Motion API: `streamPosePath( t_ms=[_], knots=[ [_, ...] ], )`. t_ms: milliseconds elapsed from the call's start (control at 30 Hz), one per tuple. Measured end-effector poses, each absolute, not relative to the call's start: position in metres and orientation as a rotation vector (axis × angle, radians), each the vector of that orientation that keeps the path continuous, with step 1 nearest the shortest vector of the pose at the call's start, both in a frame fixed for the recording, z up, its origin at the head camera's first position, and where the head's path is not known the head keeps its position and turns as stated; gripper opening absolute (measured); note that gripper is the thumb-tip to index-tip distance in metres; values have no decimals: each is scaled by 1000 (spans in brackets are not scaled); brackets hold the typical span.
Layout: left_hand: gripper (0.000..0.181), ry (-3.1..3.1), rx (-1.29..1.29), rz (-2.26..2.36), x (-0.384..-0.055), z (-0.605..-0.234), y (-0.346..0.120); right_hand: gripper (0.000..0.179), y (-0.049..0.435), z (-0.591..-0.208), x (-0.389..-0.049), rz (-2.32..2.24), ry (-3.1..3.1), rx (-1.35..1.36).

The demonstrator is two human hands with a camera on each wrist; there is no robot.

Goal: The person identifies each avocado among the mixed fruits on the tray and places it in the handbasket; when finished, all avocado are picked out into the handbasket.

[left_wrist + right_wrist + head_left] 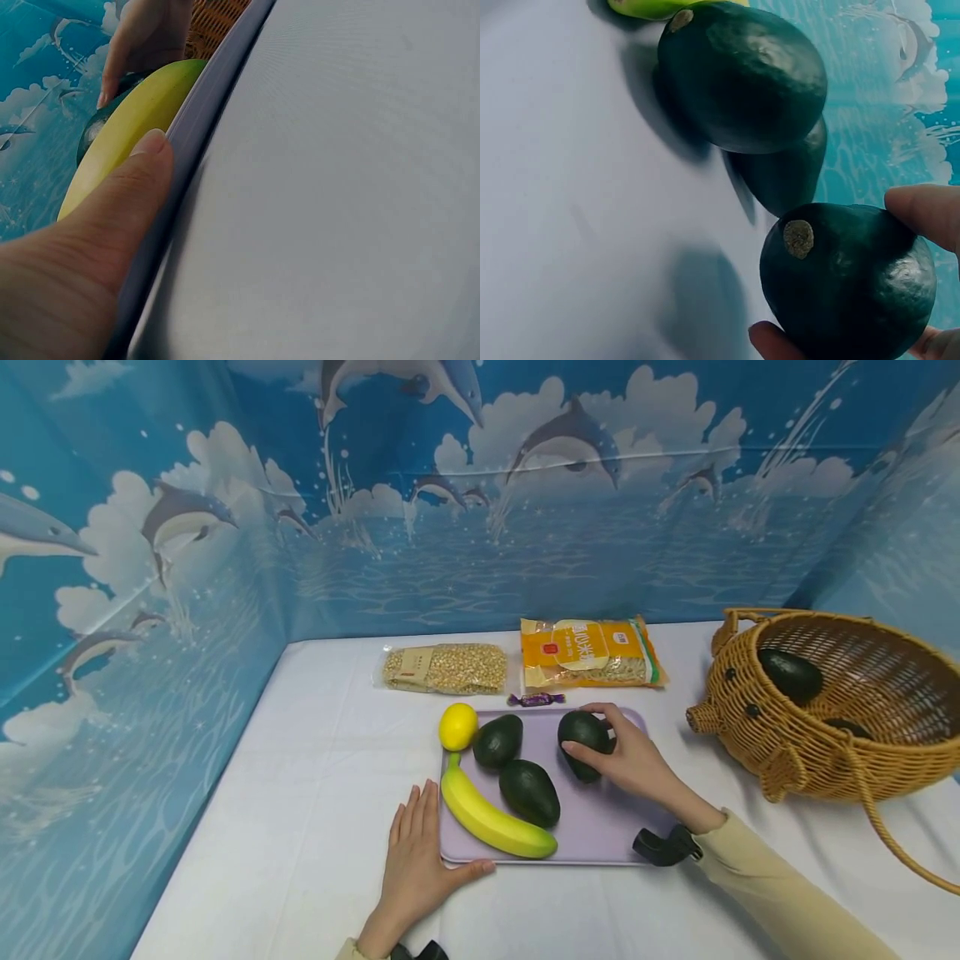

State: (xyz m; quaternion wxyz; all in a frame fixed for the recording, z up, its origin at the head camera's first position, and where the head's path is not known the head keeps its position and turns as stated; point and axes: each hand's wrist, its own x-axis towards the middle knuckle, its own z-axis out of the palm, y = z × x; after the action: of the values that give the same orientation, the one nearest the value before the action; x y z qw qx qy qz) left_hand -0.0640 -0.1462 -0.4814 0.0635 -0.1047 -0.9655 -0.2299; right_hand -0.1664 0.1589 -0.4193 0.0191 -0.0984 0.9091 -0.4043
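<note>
My right hand (626, 756) grips a dark green avocado (847, 281) over the right half of a lilac tray (615, 827), thumb on one side and fingers on the other. In the right wrist view its shadow falls on the tray beside it. Two more avocados (529, 793) lie in the tray's middle. A yellow banana (495, 818) lies along the front left, with a lemon (458, 727) at the back left corner. Flat at the tray's left edge is my left hand (420, 852), fingers straight, its thumb (142, 176) against the front rim by the banana.
A pig-shaped wicker basket (806, 760) stands at the right, with avocados (790, 677) inside and a rope handle hanging toward the front. Behind the tray lie a purple-wrapped candy (536, 700), a clear bag of grains (450, 667) and an orange food packet (588, 652).
</note>
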Motion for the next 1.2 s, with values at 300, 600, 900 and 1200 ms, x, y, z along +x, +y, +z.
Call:
streamPosePath(
  t_ms=[300,600,900,1200],
  knots=[
    [123,-2933,-306,-707,-64,-481,-146,64,165,-405,-159,-1341,2847,-340],
    [123,-2927,-313,-693,-64,-482,-146,62,170,-385,-151,-1405,2903,-366],
    [123,-2934,-311,-686,-65,-481,-146,65,184,-368,-145,-1444,2982,-368],
    [123,-2921,-315,-681,-65,-483,-146,66,199,-350,-140,-1450,3061,-367]
  ],
)
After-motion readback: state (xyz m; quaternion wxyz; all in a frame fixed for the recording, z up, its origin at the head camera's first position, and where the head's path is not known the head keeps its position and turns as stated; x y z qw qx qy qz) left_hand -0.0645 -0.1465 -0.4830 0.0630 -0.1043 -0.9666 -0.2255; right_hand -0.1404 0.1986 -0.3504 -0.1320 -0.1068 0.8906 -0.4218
